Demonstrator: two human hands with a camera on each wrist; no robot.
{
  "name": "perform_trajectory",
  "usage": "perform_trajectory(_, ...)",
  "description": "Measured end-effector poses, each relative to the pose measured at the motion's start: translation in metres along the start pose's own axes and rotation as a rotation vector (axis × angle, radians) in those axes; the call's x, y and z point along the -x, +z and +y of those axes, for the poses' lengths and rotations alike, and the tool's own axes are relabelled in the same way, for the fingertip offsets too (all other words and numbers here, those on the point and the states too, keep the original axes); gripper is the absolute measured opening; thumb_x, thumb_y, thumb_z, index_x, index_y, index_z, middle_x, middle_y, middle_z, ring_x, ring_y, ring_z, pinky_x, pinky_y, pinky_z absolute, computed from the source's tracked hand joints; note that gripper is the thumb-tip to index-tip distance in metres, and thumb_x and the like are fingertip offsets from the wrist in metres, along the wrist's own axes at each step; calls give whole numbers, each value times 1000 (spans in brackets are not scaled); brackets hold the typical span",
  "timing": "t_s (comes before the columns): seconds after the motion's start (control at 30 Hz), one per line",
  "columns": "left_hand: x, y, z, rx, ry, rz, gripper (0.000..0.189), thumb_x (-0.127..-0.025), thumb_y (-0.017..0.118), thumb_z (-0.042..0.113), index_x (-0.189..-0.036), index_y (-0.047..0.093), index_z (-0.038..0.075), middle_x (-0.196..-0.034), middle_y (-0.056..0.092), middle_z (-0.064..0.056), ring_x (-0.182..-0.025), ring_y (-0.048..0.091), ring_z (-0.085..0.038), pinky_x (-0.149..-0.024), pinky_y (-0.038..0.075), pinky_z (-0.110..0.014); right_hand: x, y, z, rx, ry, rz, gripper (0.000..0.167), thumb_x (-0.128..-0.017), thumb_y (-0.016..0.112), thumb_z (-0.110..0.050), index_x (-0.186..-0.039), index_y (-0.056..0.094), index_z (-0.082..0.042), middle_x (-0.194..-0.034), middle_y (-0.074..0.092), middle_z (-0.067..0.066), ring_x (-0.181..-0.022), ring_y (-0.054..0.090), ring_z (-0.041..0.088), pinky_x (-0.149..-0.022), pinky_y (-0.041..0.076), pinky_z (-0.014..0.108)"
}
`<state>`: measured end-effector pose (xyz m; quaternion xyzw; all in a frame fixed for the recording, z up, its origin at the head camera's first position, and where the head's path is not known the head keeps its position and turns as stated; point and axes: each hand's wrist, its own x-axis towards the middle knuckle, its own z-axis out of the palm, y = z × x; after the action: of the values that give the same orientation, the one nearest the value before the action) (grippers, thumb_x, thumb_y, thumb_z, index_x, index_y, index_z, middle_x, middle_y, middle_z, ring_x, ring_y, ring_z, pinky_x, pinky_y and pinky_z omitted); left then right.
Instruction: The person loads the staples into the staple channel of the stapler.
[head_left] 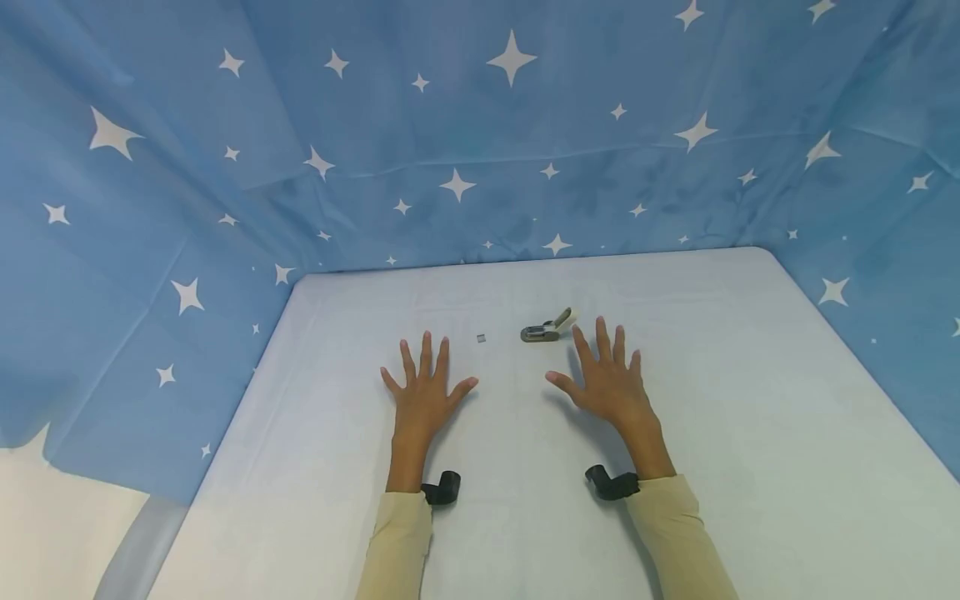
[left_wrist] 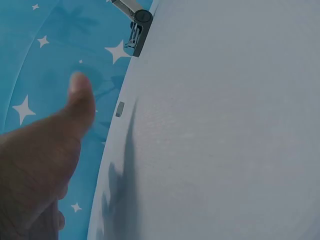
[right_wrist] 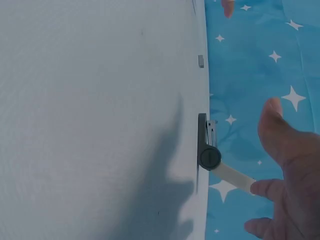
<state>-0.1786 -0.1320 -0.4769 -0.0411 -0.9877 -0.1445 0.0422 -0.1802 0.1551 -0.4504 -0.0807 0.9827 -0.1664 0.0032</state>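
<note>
I see blue star-printed cloth (head_left: 360,117) hanging along the far edge of a wide white tabletop (head_left: 750,400). Taking the person as the clock's centre, the left hand (head_left: 422,402) hovers at 11 o'clock and the right hand (head_left: 611,392) at 1, both spread wide, gripping nothing, broad surface stretching to each side edge. At 12, short of the far edge, a stapler (head_left: 542,332) lies hinged open beside the right hand; contact is unclear. At its 9 o'clock, well apart, lies a small grey piece (head_left: 481,338).
</note>
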Motion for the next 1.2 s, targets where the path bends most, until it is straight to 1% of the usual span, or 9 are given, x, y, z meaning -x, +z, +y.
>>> perform_trajectory(0.17, -2, 1, -1, -26, 23, 103, 67, -94, 59, 48, -149, 40, 14, -157, 32, -17, -145, 27, -45, -106, 20, -75, -5, 0, 1, -99, 34, 54, 74, -98, 50, -53, -150, 34, -2, -155, 27, 29, -142, 28, 50, -106, 31, 67)
perform_trajectory(0.27, -5, 1, 0, 30, 31, 186, 52, -94, 65, 37, -137, 56, 9, -143, 52, -19, -130, 50, -41, -99, 42, -64, -10, -1, 2, -232, 64, 117, 61, -99, 55, -42, -141, 46, 1, -143, 46, 28, -129, 48, 45, -96, 45, 60)
perform_trajectory(0.33, -7, 2, 0, 100, 14, 208, 43, -94, 65, 33, -129, 62, 7, -133, 60, -17, -121, 59, -37, -92, 51, -53, -16, 1, 4, -345, 82, 150, 55, -99, 57, -35, -137, 51, 3, -135, 55, 28, -120, 57, 43, -91, 50, 55)
perform_trajectory(0.43, -8, 4, -1, 239, -26, 201, 34, -95, 64, 29, -120, 67, 6, -121, 66, -15, -111, 64, -32, -88, 54, -43, -27, 6, 8, -542, 124, 141, 51, -98, 59, -29, -136, 49, 4, -130, 57, 28, -110, 65, 41, -84, 56, 47)
perform_trajectory(0.57, -9, 6, -3, 438, -43, 168, 27, -96, 63, 23, -115, 68, 5, -110, 69, -14, -100, 67, -27, -86, 54, -39, -43, 16, 15, -848, 202, 44, 56, -99, 58, -25, -144, 38, 2, -140, 49, 25, -111, 66, 37, -79, 58, 31)
perform_trajectory(0.7, -9, 8, -6, 567, -47, 104, 26, -96, 63, 21, -116, 67, 5, -107, 68, -12, -97, 64, -24, -86, 53, -37, -57, 26, 20, -1097, 245, -13, 62, -100, 57, -21, -151, 27, -1, -147, 41, 20, -102, 71, 20, -77, 57, 25)
perform_trajectory(0.83, -12, 9, -9, 613, -79, 46, 27, -96, 62, 24, -118, 67, 8, -108, 64, -10, -99, 60, -23, -89, 50, -38, -67, 29, 22, -1160, 243, -13, 59, -100, 57, -20, -150, 30, -5, -145, 42, 16, -85, 69, 0, -74, 58, 27)
perform_trajectory(1.03, -14, 10, -11, 647, -97, 13, 27, -97, 60, 24, -118, 66, 8, -111, 62, -10, -101, 58, -22, -90, 49, -38, -76, 31, 25, -1164, 182, -47, 44, -100, 58, -23, -137, 45, -2, -127, 56, 23, -86, 70, 4, -74, 58, 29)
perform_trajectory(1.2, -13, 10, -11, 662, -91, 9, 27, -97, 61, 23, -117, 66, 7, -111, 60, -11, -98, 56, -21, -87, 48, -37, -76, 33, 25, -1137, 176, -58, 40, -99, 59, -23, -130, 50, 1, -119, 59, 16, -84, 70, 2, -74, 58, 27)
